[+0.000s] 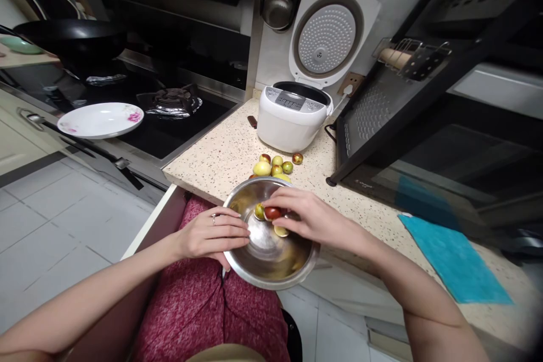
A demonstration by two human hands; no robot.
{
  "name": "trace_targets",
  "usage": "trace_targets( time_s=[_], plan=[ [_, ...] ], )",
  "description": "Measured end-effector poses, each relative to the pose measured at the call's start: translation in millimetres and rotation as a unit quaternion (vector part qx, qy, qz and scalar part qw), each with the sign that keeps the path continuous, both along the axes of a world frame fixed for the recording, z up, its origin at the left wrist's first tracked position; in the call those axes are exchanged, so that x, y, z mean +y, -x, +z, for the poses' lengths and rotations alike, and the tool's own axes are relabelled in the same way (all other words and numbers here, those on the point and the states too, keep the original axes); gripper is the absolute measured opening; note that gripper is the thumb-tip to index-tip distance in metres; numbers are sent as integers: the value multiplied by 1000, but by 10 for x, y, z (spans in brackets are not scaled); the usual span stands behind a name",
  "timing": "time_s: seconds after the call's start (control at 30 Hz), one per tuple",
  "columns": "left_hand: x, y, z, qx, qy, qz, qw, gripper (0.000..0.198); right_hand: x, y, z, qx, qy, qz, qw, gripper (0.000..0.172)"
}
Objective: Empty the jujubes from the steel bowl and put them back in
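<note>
A steel bowl [271, 280] sits over my lap, against the counter's front edge. My left hand [206, 235] grips its left rim, with the fingers over the inside wall and the thumb below. My right hand [316, 218] reaches into the bowl, its fingers closed on a red jujube [272, 213]. Beside that fruit is a greenish jujube [259, 211], touching or very near the fingertips. A pale yellow piece [280, 230] shows under the right thumb. Just beyond the bowl, several green and brown jujubes [287, 167] lie on the counter with a larger yellow fruit [262, 168].
A white rice cooker [282, 127] stands behind the fruit, lid raised. To the right are a black oven [432, 141] and a blue cloth [458, 260]. On the left, the stove holds a flowered white plate [99, 120] and a black wok [76, 39]. An open drawer [148, 220] is beside my legs.
</note>
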State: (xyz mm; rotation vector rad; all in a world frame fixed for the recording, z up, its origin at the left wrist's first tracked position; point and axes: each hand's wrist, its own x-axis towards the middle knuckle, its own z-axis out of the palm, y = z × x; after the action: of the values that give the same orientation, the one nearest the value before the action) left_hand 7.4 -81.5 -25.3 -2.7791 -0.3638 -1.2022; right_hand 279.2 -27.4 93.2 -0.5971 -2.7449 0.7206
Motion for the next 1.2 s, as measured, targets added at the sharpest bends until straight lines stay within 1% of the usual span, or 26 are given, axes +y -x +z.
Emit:
trace_targets(
  time_s=[0.07, 0.13, 0.23, 0.33, 0.57, 0.7, 0.8, 0.83, 0.9, 0.93, 1.0, 1.1, 1.2],
  plan=[
    [-6, -14, 29, -2, -3, 1, 1000, 36, -97, 38, -65, -32, -20, 12, 999, 22],
    [-10, -31, 60, -6, -9, -1, 1000, 35, -137, 61, -136, -63, -62, 19, 996, 16],
    [-13, -46, 91, -11, -14, -3, 1000, 37, -137, 80, -219, -94, -116, 29, 988, 10],
    [-13, -46, 90, -12, -13, -2, 1000, 38, -125, 96, -263, -103, -140, 29, 984, 9],
    [4, -21, 22, -2, -18, 4, 1000, 36, -150, 132, -306, -104, -142, 28, 984, 8],
    [6, -14, 14, 4, -17, 1, 1000, 35, -94, 80, -199, -97, -107, 16, 989, 14],
    [3, -15, 19, -1, -19, -1, 1000, 35, 128, -29, -87, -28, -66, -25, 997, 17],
    [3, -16, 21, -1, -19, 0, 1000, 34, 243, -75, -69, 2, -70, -56, 996, 14],
    [4, -19, 21, -1, -19, 3, 1000, 33, 509, -172, -84, 50, -112, -141, 982, 12],
    [5, -20, 21, 0, -20, 4, 1000, 33, 648, -219, -118, 58, -131, -176, 974, 13],
    [6, -19, 17, 1, -22, 4, 1000, 33, 900, -304, -226, 50, -159, -221, 961, 17],
    [7, -10, 1, 4, -24, 6, 1000, 33, 1153, -393, -427, 11, -162, -244, 956, 26],
    [6, 7, -19, 12, -19, 6, 1000, 33, 1256, -438, -591, -12, -165, -251, 954, 36]
  ],
)
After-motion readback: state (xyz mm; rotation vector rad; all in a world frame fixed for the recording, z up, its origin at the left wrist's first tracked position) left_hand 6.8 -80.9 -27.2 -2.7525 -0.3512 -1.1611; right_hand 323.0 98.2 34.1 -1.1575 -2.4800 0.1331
